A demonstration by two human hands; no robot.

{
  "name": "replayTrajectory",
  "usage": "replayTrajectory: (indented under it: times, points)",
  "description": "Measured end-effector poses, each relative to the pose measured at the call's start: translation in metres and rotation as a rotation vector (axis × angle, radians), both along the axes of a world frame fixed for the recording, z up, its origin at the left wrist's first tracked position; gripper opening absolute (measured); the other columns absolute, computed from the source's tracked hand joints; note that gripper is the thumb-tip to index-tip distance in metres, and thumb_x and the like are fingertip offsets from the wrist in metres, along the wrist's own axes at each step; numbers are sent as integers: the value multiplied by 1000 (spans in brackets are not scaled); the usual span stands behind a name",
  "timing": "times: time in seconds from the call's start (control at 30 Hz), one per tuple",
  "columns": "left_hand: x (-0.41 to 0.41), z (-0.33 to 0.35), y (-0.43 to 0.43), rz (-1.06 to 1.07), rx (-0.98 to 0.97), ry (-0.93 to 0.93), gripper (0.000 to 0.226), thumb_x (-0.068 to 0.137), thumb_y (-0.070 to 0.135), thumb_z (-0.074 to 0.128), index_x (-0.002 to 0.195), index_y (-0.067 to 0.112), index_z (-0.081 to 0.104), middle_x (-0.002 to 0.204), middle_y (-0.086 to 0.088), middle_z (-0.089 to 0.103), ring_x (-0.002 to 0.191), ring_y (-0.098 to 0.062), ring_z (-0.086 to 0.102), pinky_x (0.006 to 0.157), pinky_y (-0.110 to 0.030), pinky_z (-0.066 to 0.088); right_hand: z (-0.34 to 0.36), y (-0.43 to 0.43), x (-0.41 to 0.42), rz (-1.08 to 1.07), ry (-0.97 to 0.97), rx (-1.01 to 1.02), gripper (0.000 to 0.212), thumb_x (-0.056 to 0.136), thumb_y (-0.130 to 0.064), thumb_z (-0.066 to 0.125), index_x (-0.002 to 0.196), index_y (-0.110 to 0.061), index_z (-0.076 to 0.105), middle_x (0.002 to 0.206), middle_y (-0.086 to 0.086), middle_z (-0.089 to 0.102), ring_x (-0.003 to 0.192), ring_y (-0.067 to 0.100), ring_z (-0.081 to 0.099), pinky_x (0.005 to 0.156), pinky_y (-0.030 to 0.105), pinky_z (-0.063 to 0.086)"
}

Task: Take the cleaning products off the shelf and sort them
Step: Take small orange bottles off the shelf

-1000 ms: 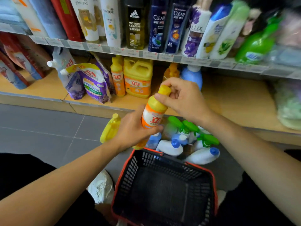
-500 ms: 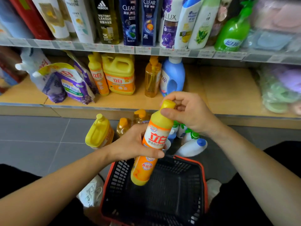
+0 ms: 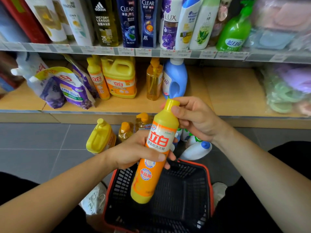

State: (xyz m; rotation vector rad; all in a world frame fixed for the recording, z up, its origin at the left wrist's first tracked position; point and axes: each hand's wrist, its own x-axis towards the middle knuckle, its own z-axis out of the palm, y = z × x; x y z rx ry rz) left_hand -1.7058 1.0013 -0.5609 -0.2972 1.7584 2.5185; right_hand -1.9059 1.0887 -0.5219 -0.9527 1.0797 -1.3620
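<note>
- While it is tilted at the centre of the frame, above the black, red-rimmed basket (image 3: 190, 204), the orange dish-soap bottle (image 3: 157, 148) is gripped round its middle by the left hand (image 3: 133, 152).
- Its yellow cap end is pinched between thumb and fingers of the right hand (image 3: 198, 120).
- Behind it, a yellow jug (image 3: 101, 138) and white bottles (image 3: 195, 150) are seen on the grey floor.
- More detergent bottles (image 3: 119, 78) are lined up on the lower shelf (image 3: 227, 91), at upper centre.

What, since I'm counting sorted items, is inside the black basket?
The black basket shows only bare mesh floor and walls, no products. The orange detergent bottle and the left hand holding it hide its far left part.
</note>
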Motion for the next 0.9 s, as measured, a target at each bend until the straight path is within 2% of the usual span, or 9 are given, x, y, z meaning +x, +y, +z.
replayTrajectory:
  times: [0.13,0.3,0.43,0.5,0.63,0.73,0.77,0.83,0.9]
  points:
    - [2,0,3,169,-297,12,32,76,4,83,105,7,71,100,-11,77,90,-26,75,78,-33,59,0,0,-3,-122,166,-42,11,79,-15,78,89,-18,79,61,-4,62,48,6,47,44,17,36]
    - [-2,-2,6,372,-556,11,40,71,16,90,103,9,69,92,-6,77,85,-23,75,76,-35,63,9,1,-1,-165,408,-182,25,75,-28,81,98,-38,77,85,-10,73,72,4,64,60,18,51]
    - [-1,-5,6,463,-714,-10,42,68,25,93,102,16,69,88,3,76,80,-15,74,72,-34,61,12,1,5,-302,569,-255,24,76,-29,81,93,-45,75,85,-17,73,77,1,66,67,16,53]
    - [0,-6,5,494,-800,-36,44,68,27,94,103,17,69,87,5,75,80,-11,73,72,-37,60,11,4,7,-320,612,-273,23,80,-24,80,96,-41,75,86,-16,74,77,2,67,68,17,53]
    - [1,-4,5,541,-937,-82,54,64,56,81,104,20,69,87,8,74,79,-7,71,70,-38,58,9,7,10,-375,657,-240,24,86,-13,76,110,-12,75,91,-5,74,74,7,66,66,22,52]
    - [2,-4,6,600,-1043,-127,56,63,64,74,99,22,68,82,8,73,75,-6,68,67,-40,56,10,7,13,-399,741,-224,28,89,-10,74,115,-1,72,89,15,73,72,29,65,64,38,53]
    - [3,-5,6,613,-1070,-137,55,63,65,74,98,23,67,82,7,72,75,-9,68,66,-41,55,10,7,14,-411,776,-239,26,91,-12,72,113,2,73,84,15,72,71,31,64,62,38,51]
    - [3,-7,6,624,-1127,-145,56,63,67,71,98,23,66,82,7,71,76,-16,67,66,-43,55,12,7,14,-453,811,-287,29,96,-18,64,98,8,76,69,2,68,63,17,62,59,30,47]
    - [3,-8,7,635,-1166,-143,58,62,69,69,99,24,65,81,7,71,77,-20,66,65,-44,54,13,7,13,-460,812,-313,31,97,-15,57,91,9,76,70,-18,63,65,2,62,62,20,44]
